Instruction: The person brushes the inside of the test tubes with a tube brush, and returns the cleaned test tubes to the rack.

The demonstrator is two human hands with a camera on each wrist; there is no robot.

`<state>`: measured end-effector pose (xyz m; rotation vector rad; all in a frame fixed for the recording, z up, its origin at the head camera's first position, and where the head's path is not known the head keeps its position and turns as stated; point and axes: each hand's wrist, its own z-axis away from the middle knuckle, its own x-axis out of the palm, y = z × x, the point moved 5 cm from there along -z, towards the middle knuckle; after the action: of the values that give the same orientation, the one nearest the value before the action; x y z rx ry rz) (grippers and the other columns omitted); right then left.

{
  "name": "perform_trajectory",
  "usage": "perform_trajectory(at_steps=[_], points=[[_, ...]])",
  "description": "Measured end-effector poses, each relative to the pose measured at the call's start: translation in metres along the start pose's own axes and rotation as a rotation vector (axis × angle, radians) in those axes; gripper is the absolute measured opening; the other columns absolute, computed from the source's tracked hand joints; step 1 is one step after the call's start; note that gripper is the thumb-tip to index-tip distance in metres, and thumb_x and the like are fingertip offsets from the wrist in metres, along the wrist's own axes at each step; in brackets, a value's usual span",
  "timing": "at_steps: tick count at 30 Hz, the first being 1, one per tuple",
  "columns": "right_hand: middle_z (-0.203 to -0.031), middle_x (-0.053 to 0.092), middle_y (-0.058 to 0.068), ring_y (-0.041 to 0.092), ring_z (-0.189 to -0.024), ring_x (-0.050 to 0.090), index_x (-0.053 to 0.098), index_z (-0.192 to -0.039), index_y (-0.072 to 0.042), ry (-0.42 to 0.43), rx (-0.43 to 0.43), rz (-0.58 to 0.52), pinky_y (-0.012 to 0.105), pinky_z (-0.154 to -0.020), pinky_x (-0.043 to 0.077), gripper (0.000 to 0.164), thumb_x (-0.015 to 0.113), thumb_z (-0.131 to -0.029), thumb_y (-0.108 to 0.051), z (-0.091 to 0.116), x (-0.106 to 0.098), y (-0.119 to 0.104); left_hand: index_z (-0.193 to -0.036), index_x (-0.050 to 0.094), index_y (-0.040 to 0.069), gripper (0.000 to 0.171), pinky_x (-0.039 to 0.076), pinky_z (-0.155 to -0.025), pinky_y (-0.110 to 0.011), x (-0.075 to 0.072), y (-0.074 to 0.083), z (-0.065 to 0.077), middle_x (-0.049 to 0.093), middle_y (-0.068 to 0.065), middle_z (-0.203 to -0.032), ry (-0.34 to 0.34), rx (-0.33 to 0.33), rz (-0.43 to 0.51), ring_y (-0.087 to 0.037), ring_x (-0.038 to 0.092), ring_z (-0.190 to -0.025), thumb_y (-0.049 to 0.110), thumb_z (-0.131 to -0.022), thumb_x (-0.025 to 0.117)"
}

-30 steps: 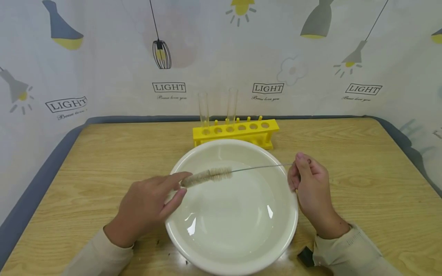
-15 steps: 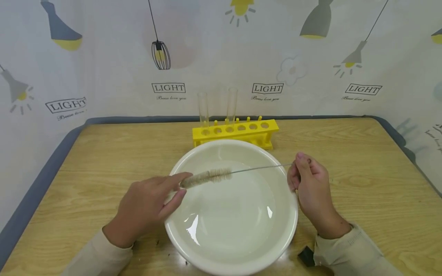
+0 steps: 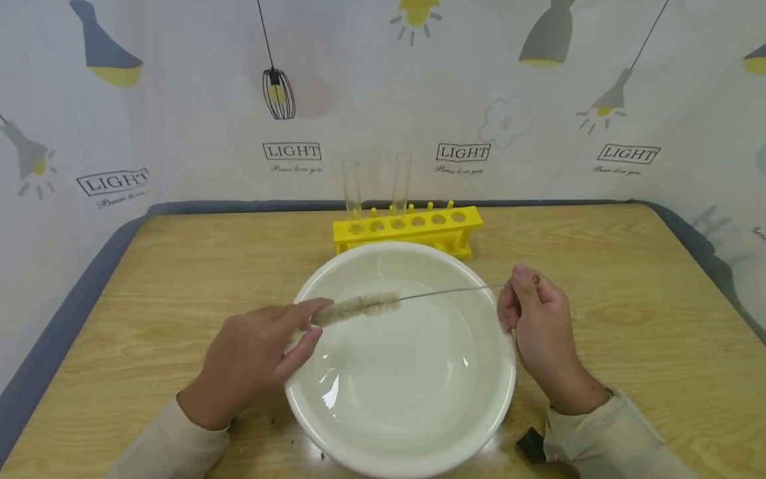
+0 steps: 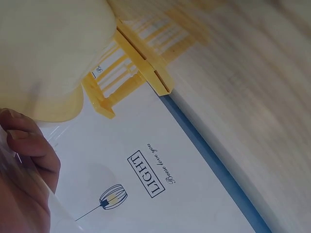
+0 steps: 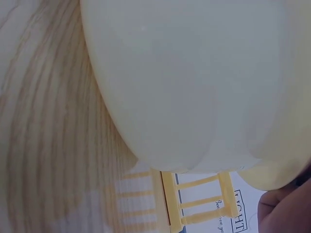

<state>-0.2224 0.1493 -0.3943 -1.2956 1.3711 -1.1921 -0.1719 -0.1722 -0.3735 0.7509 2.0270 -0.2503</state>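
Observation:
In the head view my left hand [image 3: 257, 352] grips a clear test tube [image 3: 342, 311], its far part hidden by the fingers. A bristle brush [image 3: 383, 303] on a twisted wire is partly inside the tube; some bristles stick out at its mouth. My right hand [image 3: 541, 326] pinches the looped end of the wire. Brush and tube lie nearly level above a cream basin [image 3: 383, 263] that holds water. The left wrist view shows curled fingers [image 4: 34, 150] beside clear glass. Only part of the right hand [image 5: 286, 208] appears in the right wrist view.
A yellow test tube rack [image 3: 371, 236] stands just behind the basin, with two upright glass tubes [image 3: 401, 183] in it. A small black object [image 3: 530, 444] lies by the right sleeve. Behind the wooden table [image 3: 197, 266] hangs a lamp-printed cloth [image 3: 371, 86].
Both hands, the brush and the tube stay almost where they were. Only the light reflections on the water in the basin shift.

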Motion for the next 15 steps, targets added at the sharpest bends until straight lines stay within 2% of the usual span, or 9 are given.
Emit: perform_trajectory(at_steps=[15], points=[[-0.055,0.037,0.000,0.016,-0.048,0.037,0.042,-0.070,-0.003,-0.025,-0.013,0.008,0.026,-0.045,0.035,0.040,0.041,-0.097,-0.033,-0.0009,0.0005,0.0000,-0.120,0.060,0.026,0.033,0.037,-0.044,-0.021,0.0008,-0.0018,-0.0003,0.067,0.010,-0.076,0.006,0.004,-0.006,-0.005,0.053,-0.055,0.033,-0.089,0.048]])
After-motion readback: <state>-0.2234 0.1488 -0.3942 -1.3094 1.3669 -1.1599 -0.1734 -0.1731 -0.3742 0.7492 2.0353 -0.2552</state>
